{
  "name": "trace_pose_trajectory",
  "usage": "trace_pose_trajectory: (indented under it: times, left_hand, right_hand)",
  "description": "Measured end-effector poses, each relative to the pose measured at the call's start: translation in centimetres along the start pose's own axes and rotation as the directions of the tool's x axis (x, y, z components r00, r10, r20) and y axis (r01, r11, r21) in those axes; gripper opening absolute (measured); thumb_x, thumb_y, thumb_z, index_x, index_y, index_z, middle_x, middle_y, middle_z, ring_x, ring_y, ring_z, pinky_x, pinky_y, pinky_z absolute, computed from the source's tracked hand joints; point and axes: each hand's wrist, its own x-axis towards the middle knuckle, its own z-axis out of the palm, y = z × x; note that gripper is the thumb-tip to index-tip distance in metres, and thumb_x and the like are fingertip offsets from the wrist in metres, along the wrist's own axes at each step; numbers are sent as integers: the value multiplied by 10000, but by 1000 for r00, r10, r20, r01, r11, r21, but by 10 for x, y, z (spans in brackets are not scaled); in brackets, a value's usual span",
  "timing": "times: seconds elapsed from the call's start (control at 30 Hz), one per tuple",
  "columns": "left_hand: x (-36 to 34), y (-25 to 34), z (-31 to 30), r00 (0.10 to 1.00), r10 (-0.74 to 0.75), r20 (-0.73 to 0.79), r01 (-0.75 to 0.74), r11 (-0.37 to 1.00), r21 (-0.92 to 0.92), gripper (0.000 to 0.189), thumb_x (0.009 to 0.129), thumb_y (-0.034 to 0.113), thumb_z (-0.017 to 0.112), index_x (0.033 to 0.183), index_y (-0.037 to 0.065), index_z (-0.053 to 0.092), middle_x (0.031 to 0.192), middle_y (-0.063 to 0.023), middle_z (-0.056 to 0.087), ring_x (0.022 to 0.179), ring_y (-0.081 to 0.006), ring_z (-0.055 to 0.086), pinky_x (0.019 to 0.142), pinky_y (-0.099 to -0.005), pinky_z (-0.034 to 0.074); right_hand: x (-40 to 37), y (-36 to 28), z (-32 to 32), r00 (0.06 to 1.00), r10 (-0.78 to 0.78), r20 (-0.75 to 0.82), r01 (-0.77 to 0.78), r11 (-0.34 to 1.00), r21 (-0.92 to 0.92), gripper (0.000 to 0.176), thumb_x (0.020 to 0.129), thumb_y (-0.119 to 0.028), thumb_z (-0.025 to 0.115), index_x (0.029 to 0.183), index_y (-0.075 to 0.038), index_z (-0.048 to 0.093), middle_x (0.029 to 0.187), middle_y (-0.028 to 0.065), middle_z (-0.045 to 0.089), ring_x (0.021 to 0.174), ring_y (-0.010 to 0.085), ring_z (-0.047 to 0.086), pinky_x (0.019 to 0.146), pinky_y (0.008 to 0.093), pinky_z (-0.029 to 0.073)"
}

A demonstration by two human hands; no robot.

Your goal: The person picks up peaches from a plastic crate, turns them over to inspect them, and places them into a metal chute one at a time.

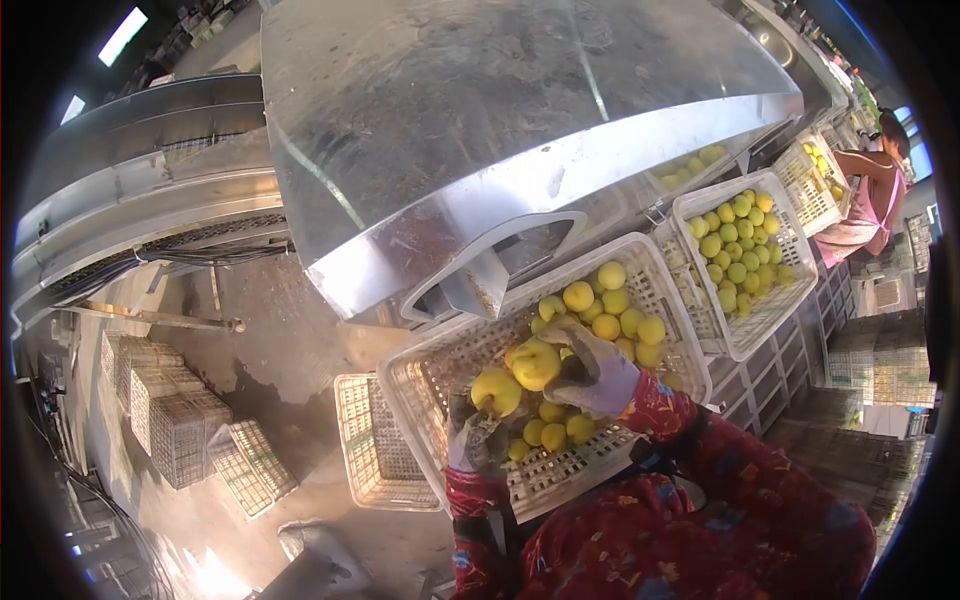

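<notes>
My gloved left hand (476, 437) is closed around a round yellow fruit (496, 393), which looks like a peach. Beside it, my gloved right hand (596, 372) grips another yellow peach (536, 365). Both hands are above a white plastic crate (420, 372) with slotted walls, and the two held peaches are close together. More yellow peaches (606, 326) lie in the crate, mostly at its right side, with several (552, 435) below my hands. The gloves look dirty, and part of the left fingers is hidden behind the fruit.
A metal machine cover (520, 110) with a curved handle (490, 265) overhangs the crate's far side. A second crate (690, 215) of greener fruit stands to the right, with a person in pink (868, 205) beyond. Stacked crates (175, 425) and another crate (365, 440) stand at left.
</notes>
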Motion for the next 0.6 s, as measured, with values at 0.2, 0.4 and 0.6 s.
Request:
trace_pose_trajectory:
  times: [0.2, 0.4, 0.6]
  left_hand:
    - [-7, 32, 26, 998, 64, 5, -65, 990, 128, 500, 834, -23, 619, 1315, 8, 487, 1206, -161, 586, 1020, -242, 641, 845, -336, 569]
    - [1, 48, 38, 964, 243, 112, -258, 739, 623, 571, 855, 76, 644, 1375, -5, 421, 1299, -186, 528, 1143, -314, 577, 911, -419, 540]
    - [12, 58, 39, 939, 300, 166, -322, 600, 732, 459, 961, 186, 570, 1358, -7, 443, 1310, -161, 528, 1140, -276, 576, 911, -397, 530]
  right_hand:
    - [8, -44, 19, 972, -86, -219, 30, 969, -246, 594, 690, -227, 849, 1141, -15, 525, 1014, 152, 589, 816, 313, 624, 724, 397, 517]
    - [133, -14, 55, 842, -421, -337, 124, 760, -638, 626, 722, -247, 811, 1198, -5, 485, 1097, 234, 569, 993, 425, 588, 808, 489, 498]
    - [73, -81, 17, 984, -153, -86, 139, 978, -157, 665, 718, -231, 802, 1260, -30, 473, 1192, 234, 519, 1057, 423, 559, 888, 484, 472]
